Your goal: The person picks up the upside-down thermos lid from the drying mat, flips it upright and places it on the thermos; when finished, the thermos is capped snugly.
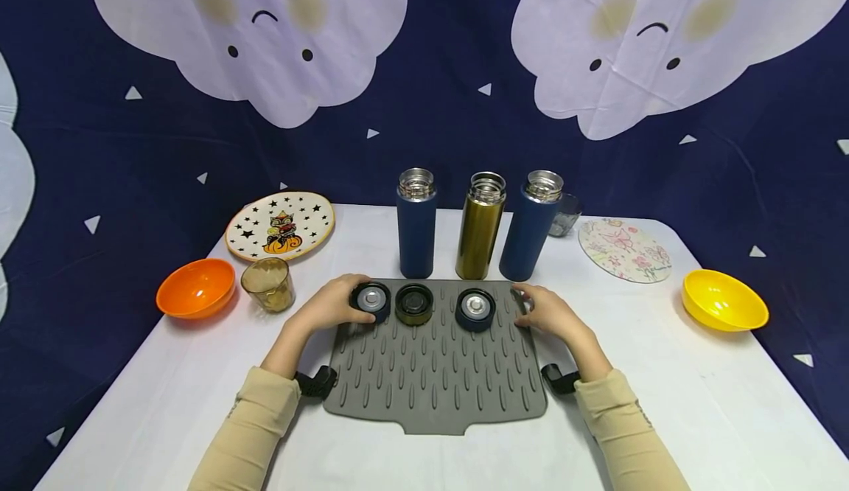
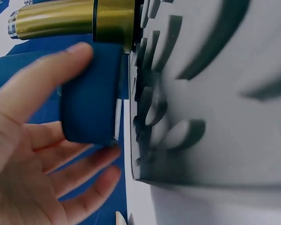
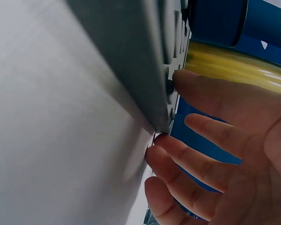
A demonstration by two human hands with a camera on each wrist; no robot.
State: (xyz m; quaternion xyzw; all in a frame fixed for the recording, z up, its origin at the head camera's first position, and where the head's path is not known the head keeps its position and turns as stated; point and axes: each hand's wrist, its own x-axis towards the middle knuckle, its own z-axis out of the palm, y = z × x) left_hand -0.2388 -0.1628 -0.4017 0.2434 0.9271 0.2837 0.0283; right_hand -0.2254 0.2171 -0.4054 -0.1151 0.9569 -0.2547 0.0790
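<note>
Navy lid [image 1: 371, 300] sits at the ribbed mat's [image 1: 434, 373] far-left corner with the left hand's [image 1: 329, 304] fingers curled around it, best lifted squarely, while the right hand [image 1: 547, 312] rests open-fingered on the mat's right edge; three flasks [image 1: 480, 224] behind stand uncapped, contents unseen.

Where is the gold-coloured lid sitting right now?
In the head view the gold lid lies on the grey ribbed mat, middle of three lids, between the two blue lids, just in front of the gold flask.
</note>
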